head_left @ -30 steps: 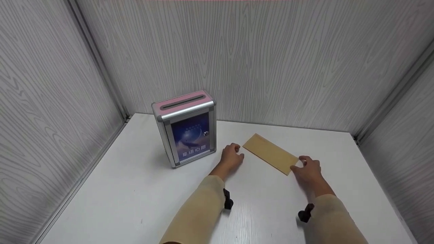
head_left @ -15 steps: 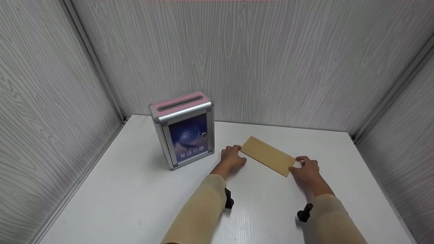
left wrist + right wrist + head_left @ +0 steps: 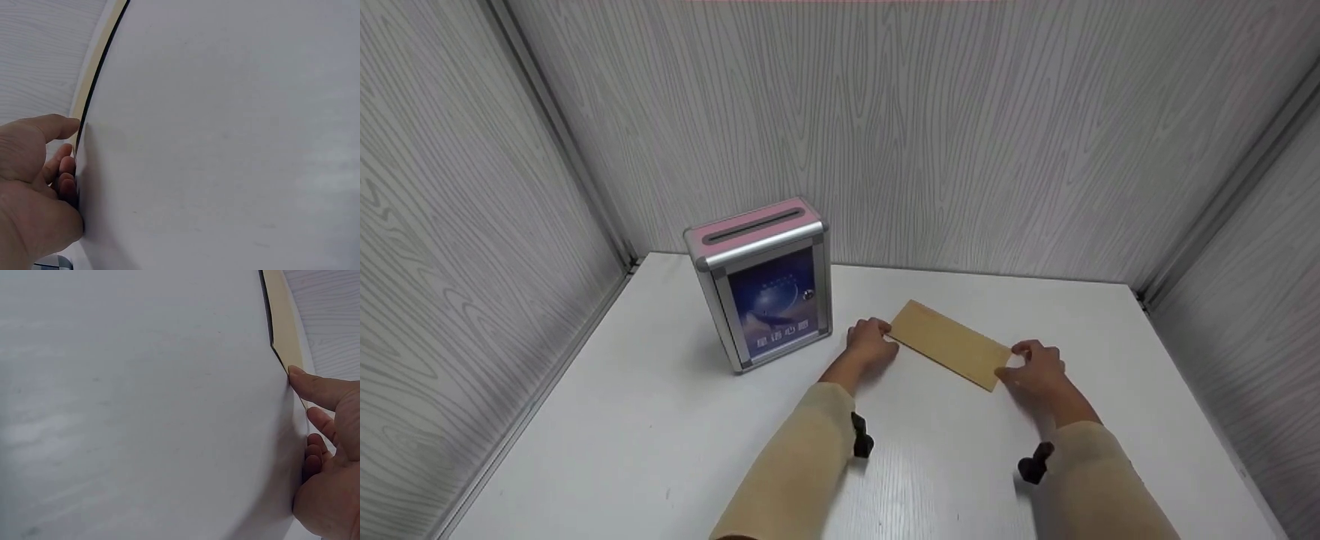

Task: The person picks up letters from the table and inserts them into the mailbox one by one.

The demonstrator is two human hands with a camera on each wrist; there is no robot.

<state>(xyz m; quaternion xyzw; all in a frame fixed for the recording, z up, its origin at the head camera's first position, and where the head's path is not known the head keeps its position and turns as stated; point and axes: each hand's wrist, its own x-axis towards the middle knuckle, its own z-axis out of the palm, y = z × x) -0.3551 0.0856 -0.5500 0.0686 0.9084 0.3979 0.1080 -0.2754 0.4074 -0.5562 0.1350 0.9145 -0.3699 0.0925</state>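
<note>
A flat tan envelope (image 3: 949, 343) lies slantwise on the white table. My left hand (image 3: 870, 343) is at its left end, fingertips right at the corner and thumb spread apart. In the left wrist view, the thumb tip of that hand (image 3: 39, 169) overlaps the envelope's edge (image 3: 93, 84), and the other fingers bend below. At the right end is my right hand (image 3: 1037, 371), thumb and forefinger apart along the short edge. The right wrist view shows the thumb on the edge of the envelope (image 3: 284, 320) and the forefinger of that hand (image 3: 337, 433) at the far corner.
Left of the envelope, a silver-framed box (image 3: 769, 289) stands upright, with a pink slotted top, a blue picture door and a small lock. Grey wood-grain panels (image 3: 847, 127) enclose the table (image 3: 607, 420) at the back and sides.
My left hand has moved right, up to the envelope's left corner. The envelope's far left corner lies slightly nearer. My right hand stays at the right end. The whole view has shifted slightly.
</note>
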